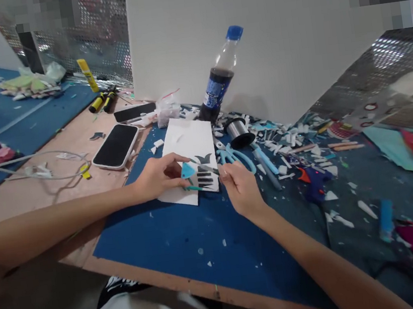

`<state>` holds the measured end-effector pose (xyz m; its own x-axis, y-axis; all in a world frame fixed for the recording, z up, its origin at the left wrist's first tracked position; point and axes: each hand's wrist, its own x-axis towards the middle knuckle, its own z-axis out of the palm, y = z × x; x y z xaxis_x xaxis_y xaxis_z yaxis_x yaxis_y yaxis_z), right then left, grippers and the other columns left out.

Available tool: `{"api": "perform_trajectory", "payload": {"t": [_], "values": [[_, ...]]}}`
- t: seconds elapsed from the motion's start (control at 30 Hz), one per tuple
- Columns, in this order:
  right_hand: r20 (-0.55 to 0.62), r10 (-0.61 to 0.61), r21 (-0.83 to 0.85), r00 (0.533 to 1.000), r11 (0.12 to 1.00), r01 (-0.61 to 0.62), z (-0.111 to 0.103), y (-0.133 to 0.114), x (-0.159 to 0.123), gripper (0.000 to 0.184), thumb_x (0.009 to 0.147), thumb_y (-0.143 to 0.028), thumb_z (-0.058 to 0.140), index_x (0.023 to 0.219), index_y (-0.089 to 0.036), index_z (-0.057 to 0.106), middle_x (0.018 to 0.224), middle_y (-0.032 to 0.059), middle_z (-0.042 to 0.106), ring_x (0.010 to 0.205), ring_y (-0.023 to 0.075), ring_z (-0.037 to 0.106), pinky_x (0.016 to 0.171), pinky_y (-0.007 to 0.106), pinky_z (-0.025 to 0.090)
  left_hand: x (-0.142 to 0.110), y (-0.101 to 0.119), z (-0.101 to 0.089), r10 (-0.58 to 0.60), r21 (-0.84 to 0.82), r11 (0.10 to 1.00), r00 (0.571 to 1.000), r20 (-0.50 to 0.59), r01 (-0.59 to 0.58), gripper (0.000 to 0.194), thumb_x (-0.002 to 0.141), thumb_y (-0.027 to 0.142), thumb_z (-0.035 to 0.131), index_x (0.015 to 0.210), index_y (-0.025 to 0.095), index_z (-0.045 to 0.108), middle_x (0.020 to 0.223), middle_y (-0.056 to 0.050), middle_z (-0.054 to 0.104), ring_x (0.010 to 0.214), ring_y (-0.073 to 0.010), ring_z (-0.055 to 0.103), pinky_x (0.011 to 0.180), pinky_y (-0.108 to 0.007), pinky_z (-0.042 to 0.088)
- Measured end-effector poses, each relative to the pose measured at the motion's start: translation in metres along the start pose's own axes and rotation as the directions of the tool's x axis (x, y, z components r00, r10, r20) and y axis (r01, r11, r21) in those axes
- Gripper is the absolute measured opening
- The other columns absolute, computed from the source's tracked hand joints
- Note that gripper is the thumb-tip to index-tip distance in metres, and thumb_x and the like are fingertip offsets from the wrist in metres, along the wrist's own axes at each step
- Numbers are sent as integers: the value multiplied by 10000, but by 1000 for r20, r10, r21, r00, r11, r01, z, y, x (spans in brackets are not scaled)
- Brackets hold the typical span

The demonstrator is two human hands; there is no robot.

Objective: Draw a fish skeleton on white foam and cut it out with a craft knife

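Observation:
My left hand (161,177) is closed in a pinch on a small blue craft piece (188,170), roughly triangular with a dark spot on it. Between my right hand's (241,186) fingers is a thin grey tool, perhaps tweezers, which points left towards the blue piece; its exact kind is unclear. Both hands are over white sheets (184,134) on a blue cutting mat (157,242). Dark cut-out shapes (204,175), curved ones and short strips, lie on the sheet between the hands. A thin teal strip shows below the left fingertips.
Behind the sheets stands a cola bottle (216,85). A wire spool (238,132), blue-handled scissors (234,157) and a blue cutter knife (266,164) lie right, among many scraps. A phone (116,146) is left; a glue gun (315,183) lies right.

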<state>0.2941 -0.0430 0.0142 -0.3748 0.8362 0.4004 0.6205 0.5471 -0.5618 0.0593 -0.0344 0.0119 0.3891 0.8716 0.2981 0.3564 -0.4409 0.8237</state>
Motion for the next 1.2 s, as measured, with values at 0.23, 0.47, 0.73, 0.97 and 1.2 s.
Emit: {"api": "perform_trajectory", "payload": {"t": [0.23, 0.47, 0.73, 0.97, 1.2], "values": [[92, -136, -150, 986, 977, 149, 8, -1, -5, 388, 964, -375, 255, 708, -185, 475, 601, 17, 468, 615, 151, 378, 538, 264, 267, -2, 3, 3, 86, -58, 995, 994, 74, -82, 439, 766, 404, 668, 1092, 127, 573, 696, -10, 634, 622, -114, 660, 610, -184, 583], [125, -213, -148, 969, 962, 231, 11, -3, -6, 358, 965, -337, 279, 737, -169, 497, 613, 25, 474, 602, 142, 354, 539, 261, 284, -2, 8, 7, 101, 40, 994, 989, 105, -106, 466, 742, 381, 697, 1117, 138, 562, 777, -24, 690, 675, -117, 680, 667, -176, 585], [31, -264, -205, 964, 942, 265, 11, -5, -9, 354, 964, -296, 293, 728, -159, 517, 579, 15, 447, 555, 126, 321, 532, 259, 279, -4, 7, 13, 153, 143, 976, 985, 83, -164, 339, 850, 333, 581, 1140, 156, 573, 842, -50, 716, 714, -129, 694, 653, -175, 590], [28, -277, -246, 960, 929, 275, 11, -6, -8, 358, 958, -294, 315, 699, -154, 517, 563, 10, 427, 548, 120, 333, 520, 251, 282, -4, 9, 10, 194, 173, 964, 980, 51, -200, 319, 854, 348, 572, 1073, 120, 618, 908, -86, 707, 688, -132, 694, 621, -177, 595], [46, -265, -243, 963, 932, 268, 10, -6, -8, 369, 961, -316, 306, 703, -161, 520, 561, 7, 430, 542, 120, 350, 514, 247, 287, -3, 9, 10, 152, 123, 980, 987, 53, -157, 280, 837, 268, 597, 1067, 108, 608, 863, -80, 709, 637, -121, 690, 587, -154, 585]]}}
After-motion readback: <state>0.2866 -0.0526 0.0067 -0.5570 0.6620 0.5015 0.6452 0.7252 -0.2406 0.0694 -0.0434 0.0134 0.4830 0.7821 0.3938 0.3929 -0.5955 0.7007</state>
